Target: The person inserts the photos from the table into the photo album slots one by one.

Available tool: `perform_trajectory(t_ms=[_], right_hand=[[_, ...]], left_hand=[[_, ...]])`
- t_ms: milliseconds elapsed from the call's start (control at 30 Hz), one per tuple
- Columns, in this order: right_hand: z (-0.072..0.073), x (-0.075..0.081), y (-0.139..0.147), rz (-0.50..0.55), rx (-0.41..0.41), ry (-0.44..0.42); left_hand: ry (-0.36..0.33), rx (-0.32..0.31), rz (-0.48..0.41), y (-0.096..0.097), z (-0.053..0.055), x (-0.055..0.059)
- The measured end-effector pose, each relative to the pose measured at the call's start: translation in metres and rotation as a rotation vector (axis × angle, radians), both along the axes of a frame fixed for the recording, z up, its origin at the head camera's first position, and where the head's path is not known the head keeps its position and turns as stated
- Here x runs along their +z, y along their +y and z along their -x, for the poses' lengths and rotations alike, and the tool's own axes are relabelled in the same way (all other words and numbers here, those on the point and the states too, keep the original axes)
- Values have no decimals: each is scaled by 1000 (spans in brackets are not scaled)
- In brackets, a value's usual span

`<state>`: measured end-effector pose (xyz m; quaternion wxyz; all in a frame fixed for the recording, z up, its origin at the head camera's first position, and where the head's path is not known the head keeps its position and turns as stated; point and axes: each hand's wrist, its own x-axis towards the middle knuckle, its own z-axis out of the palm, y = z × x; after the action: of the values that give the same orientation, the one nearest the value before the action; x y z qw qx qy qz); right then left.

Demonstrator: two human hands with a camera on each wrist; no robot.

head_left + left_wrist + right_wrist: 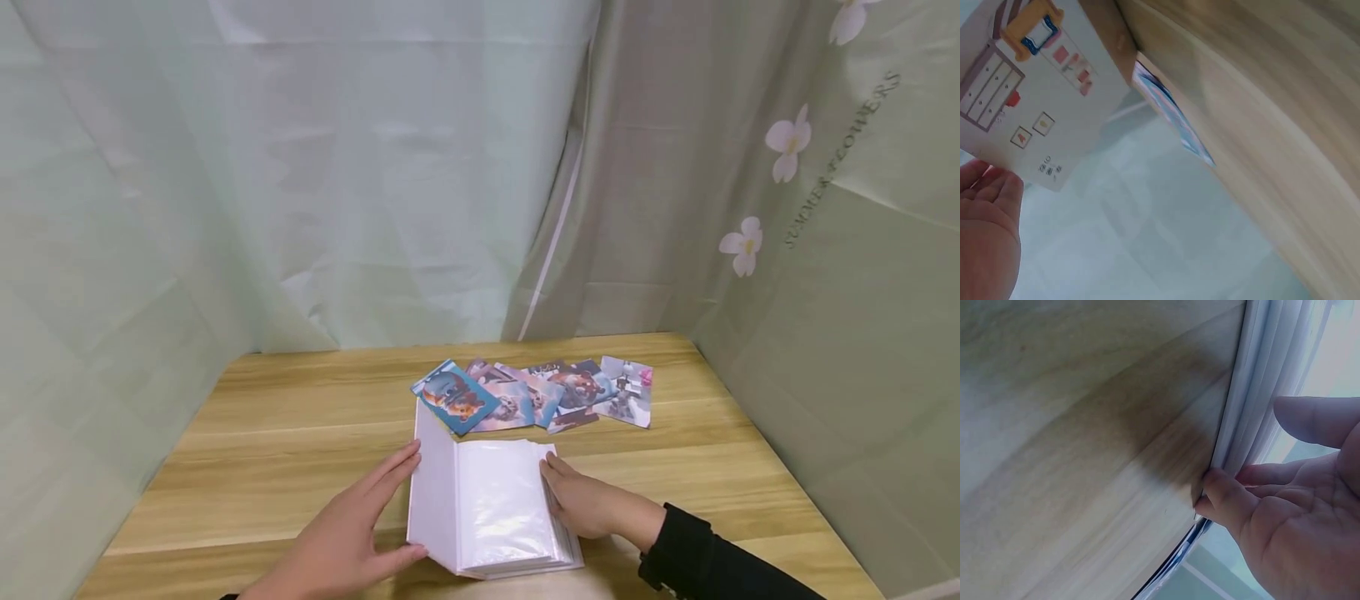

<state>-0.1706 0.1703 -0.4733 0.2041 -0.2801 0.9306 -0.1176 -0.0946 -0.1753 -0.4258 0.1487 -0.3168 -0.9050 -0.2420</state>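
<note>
A photo album [502, 500] stands open on the table, its page of clear sleeves facing up and its white front cover [433, 492] raised at the left. On the cover's outside, the left wrist view shows printed furniture [997, 84]. My left hand [345, 525] touches the cover's outer edge with straight fingers, thumb spread near the bottom corner. At the album's right side, my right hand [592, 504] holds the edges of the stacked pages [1260, 381]. In the right wrist view, its fingers [1229, 497] reach the lower edge, with the thumb on the other side.
Several picture cards lie overlapping behind the album, among them a teal card [457, 398] at the left and a pale one [628, 390] at the right end. The wood-grain table [285, 433] is bordered by hanging curtains [390, 183] at the back and sides.
</note>
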Motion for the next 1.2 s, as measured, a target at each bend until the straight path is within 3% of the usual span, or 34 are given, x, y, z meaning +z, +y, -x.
perform_trajectory(t_ms=[267,400,633,900,1200], right_hand=[[1,-2,2,0,10,4],[-1,3,1,18,0,-13],[-2,8,1,21,1,-23],[0,6,1,18,13,-26],[-2,8,0,22,4,-36]], left_hand=[[1,61,-8,-23,-10,-8],[-25,93,19,-33,-14,-12],[-61,94,96,-41,-16,-17],[-226,121,190,-49,-15,-24],[-465,128,190,-52,-10,-39]])
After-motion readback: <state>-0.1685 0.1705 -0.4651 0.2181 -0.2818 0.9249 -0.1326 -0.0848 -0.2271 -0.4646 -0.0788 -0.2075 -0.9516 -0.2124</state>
